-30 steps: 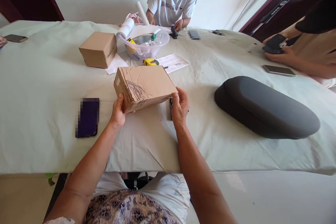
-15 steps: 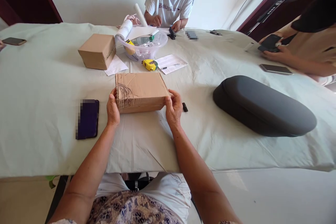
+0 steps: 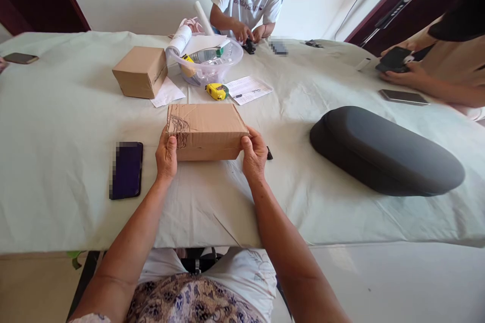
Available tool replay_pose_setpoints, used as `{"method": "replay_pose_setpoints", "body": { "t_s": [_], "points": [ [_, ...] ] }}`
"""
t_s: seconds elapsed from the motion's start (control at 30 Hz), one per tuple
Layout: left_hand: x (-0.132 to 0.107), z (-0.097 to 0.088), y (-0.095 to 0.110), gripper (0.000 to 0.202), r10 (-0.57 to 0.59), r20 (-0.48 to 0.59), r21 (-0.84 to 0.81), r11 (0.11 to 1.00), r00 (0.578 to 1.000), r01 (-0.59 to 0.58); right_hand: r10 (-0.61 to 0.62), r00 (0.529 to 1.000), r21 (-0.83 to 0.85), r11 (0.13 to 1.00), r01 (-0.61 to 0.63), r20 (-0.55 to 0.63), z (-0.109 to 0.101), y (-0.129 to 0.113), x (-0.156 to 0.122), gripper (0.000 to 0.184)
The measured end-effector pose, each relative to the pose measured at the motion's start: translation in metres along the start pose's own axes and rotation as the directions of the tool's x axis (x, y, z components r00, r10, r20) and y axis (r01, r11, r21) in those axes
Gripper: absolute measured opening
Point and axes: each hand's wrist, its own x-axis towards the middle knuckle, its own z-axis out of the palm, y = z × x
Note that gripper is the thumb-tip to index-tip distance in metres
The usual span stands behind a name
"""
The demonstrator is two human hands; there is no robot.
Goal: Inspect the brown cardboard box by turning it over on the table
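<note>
A brown cardboard box (image 3: 206, 128) with scribbled black marks at its left corner lies flat on the pale tablecloth (image 3: 64, 111) in front of me. My left hand (image 3: 165, 157) grips its left end, thumb on the front face. My right hand (image 3: 253, 154) grips its right end. A small black pen-like object (image 3: 269, 153) peeks out just right of my right hand.
A dark phone (image 3: 126, 169) lies left of my left hand. A large grey case (image 3: 384, 151) sits at right. Behind are a smaller box (image 3: 141, 71), a clear bowl (image 3: 206, 63), a yellow tape measure (image 3: 217, 91) and papers. One person sits opposite, another at right holds a phone (image 3: 394, 59).
The box was tilted and lifted a second ago; I have turned it level and set it flat on the table, both hands still at its ends.
</note>
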Motion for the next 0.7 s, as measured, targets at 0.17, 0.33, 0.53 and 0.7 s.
{"method": "replay_pose_setpoints", "body": {
  "t_s": [0.17,0.33,0.53,0.7],
  "points": [
    [0.0062,-0.0040,0.0012,0.076,0.005,-0.075,0.041,0.999,0.997,-0.002,-0.015,0.999,0.045,0.999,0.013,0.032,0.0023,0.0030,-0.0010,0.046],
    [0.0081,-0.0061,0.0029,0.076,-0.003,-0.118,0.066,0.998,0.993,0.010,-0.055,0.997,0.045,0.998,0.053,0.058,0.0026,0.0034,-0.0015,0.047],
    [0.0083,-0.0090,0.0049,0.073,-0.016,-0.116,0.043,0.999,0.993,0.021,-0.056,0.997,0.074,0.996,0.053,0.045,0.0020,0.0017,-0.0009,0.048],
    [0.0054,-0.0055,0.0074,0.063,0.004,-0.023,0.022,1.000,1.000,-0.004,-0.024,1.000,0.109,0.994,0.025,-0.018,-0.0004,0.0012,0.0008,0.044]
  ]
}}
